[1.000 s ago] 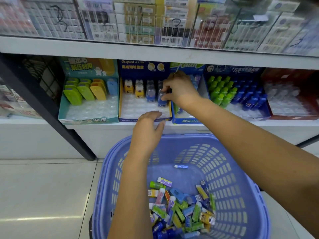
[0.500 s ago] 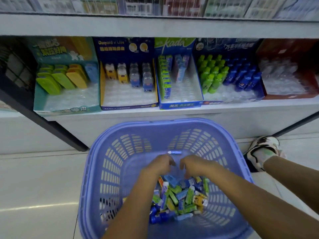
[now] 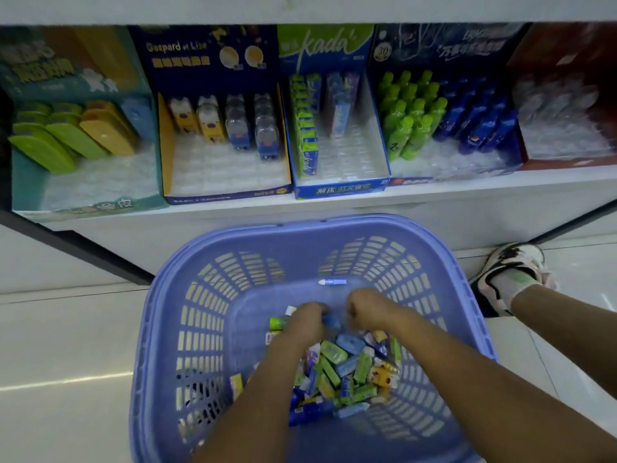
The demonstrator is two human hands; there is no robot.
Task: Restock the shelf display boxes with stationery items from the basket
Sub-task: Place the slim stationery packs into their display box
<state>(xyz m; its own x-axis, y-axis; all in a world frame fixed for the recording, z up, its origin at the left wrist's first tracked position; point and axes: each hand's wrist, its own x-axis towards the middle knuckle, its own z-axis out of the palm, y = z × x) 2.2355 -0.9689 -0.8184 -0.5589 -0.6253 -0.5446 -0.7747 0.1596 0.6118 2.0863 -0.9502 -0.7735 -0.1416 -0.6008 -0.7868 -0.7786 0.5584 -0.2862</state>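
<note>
The items [image 3: 347, 369] lie in a pile in the basket [image 3: 160, 329]. A second ago the right hand [image 3: 367, 309] was up at the boxes [image 3: 227, 192]. Now it and the left hand [image 3: 305, 320] dig in the pile for more. Their fingers are curled, but it is too blurry to tell if they hold anything.
</note>
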